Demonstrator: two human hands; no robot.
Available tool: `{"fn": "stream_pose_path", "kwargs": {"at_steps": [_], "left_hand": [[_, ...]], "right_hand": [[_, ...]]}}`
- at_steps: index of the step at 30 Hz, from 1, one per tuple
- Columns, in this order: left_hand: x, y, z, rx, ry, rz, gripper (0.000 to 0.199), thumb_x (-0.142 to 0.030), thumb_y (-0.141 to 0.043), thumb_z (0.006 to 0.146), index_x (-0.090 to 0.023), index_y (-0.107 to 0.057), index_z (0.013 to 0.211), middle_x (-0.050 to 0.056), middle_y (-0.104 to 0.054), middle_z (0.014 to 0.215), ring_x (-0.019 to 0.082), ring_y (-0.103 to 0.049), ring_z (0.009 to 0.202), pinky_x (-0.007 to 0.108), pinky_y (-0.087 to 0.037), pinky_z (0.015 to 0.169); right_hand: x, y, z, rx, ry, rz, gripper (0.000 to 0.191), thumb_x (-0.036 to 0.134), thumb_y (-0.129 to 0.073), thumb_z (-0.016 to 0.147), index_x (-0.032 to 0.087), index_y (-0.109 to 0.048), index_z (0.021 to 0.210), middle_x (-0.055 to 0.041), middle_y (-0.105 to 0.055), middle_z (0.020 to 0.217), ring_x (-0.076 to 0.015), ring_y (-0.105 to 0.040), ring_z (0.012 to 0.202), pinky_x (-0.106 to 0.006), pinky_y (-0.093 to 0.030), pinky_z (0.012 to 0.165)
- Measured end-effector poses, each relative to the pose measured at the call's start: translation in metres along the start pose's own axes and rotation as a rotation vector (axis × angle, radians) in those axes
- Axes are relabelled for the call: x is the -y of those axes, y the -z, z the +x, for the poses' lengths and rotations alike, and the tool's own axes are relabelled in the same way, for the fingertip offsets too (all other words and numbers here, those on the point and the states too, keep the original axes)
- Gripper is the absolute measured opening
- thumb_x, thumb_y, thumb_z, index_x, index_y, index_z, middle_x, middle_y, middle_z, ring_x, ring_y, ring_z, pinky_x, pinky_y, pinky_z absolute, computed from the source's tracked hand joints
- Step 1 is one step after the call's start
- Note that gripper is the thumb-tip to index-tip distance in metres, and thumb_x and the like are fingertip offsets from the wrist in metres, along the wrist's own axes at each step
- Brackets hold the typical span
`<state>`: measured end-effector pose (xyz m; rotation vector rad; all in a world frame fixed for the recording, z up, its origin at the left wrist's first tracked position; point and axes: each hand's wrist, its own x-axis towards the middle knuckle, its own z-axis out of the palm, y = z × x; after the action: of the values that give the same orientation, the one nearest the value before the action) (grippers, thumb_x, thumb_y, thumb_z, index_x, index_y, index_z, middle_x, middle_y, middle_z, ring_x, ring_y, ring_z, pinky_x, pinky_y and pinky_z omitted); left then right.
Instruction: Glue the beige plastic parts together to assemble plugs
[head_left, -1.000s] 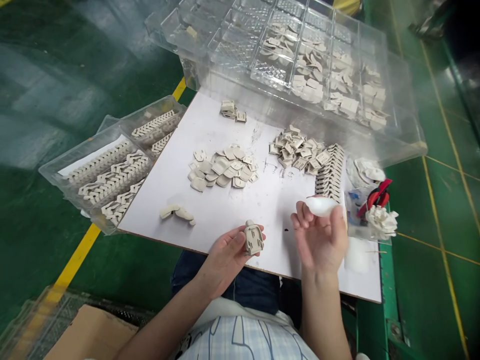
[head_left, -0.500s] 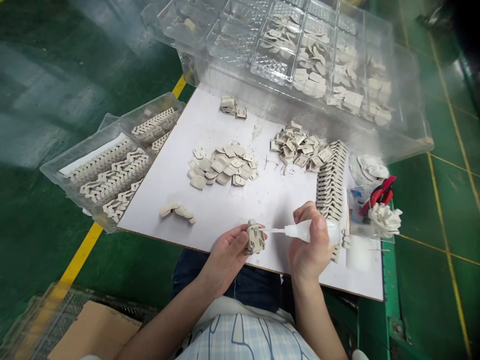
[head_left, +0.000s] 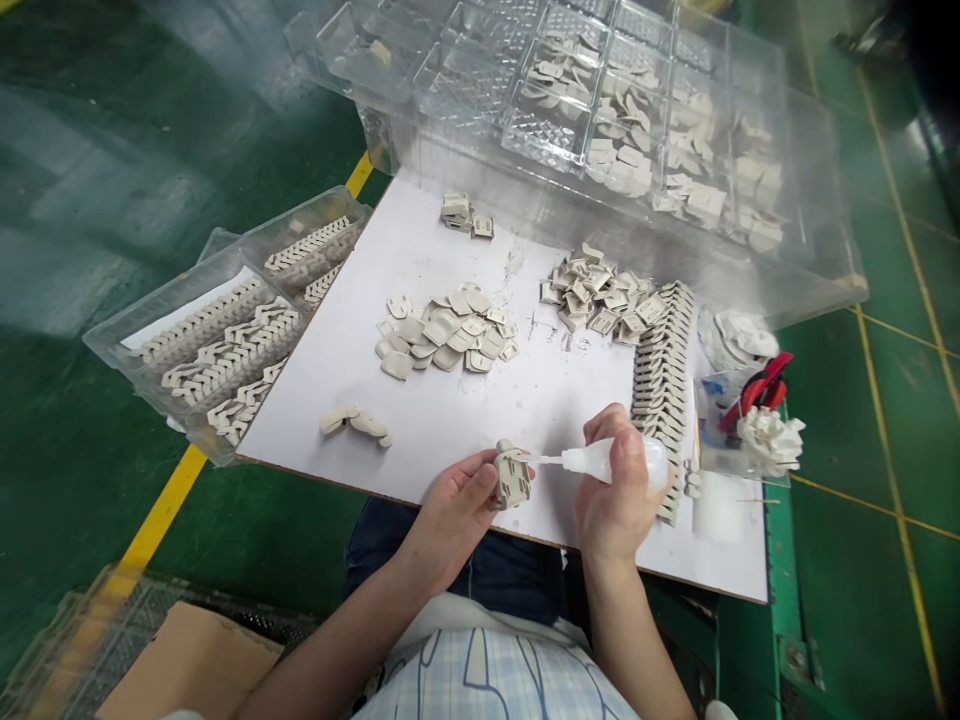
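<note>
Over the front edge of the white board (head_left: 300, 400), my left hand (head_left: 459, 505) holds a small beige plastic part (head_left: 513, 480) between thumb and fingers, its slotted face up. My right hand (head_left: 616, 490) is wrapped round a translucent white squeeze bottle (head_left: 596, 461). The bottle lies nearly level, and its thin nozzle reaches left to the upper edge of the held part. Beyond my hands lies a pile of flat, rounded beige pieces (head_left: 446, 330). Two curved beige pieces (head_left: 354, 422) rest left of my left hand.
A stacked row of beige parts (head_left: 661, 390) stands right, beside a loose heap (head_left: 600, 290). Farther back are small pieces (head_left: 466, 215) and a clear compartment tray (head_left: 480, 60). Another clear tray (head_left: 135, 370) sits left. Red-handled pliers (head_left: 757, 388) and crumpled tissue (head_left: 770, 440) lie right.
My right hand and the bottle have shifted slightly left, with the nozzle farther over the held part. My left hand has barely moved.
</note>
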<state>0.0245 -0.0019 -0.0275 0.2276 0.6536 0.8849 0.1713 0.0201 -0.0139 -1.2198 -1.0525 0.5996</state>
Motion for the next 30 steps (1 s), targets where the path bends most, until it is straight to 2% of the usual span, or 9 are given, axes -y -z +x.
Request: {"fn": "stream_pose_path", "kwargs": {"at_steps": [23,30], "left_hand": [[-0.0005,-0.0011,-0.0003,-0.001,0.003,-0.003,0.044,-0.057,-0.081,0.079,-0.016,-0.080,0.096,0.003,-0.067,0.081,0.013,-0.058,0.076,0.026,-0.047,0.079],[-0.0032,-0.0040,-0.0015,-0.070,0.036,-0.024,0.047,-0.057,-0.086,0.073,-0.016,-0.081,0.096,0.004,-0.069,0.083,0.017,-0.060,0.082,0.032,-0.046,0.091]], "right_hand": [[0.0014,0.0012,0.0015,-0.026,-0.013,-0.007,0.049,0.043,-0.061,0.098,0.022,-0.038,0.060,0.0046,-0.032,0.063,-0.0127,-0.034,0.061,-0.031,-0.028,0.061],[0.0070,0.0034,0.0023,-0.032,-0.024,0.018,0.048,0.043,-0.059,0.098,0.022,-0.039,0.060,0.0047,-0.028,0.062,-0.0136,-0.035,0.062,-0.032,-0.027,0.061]]}}
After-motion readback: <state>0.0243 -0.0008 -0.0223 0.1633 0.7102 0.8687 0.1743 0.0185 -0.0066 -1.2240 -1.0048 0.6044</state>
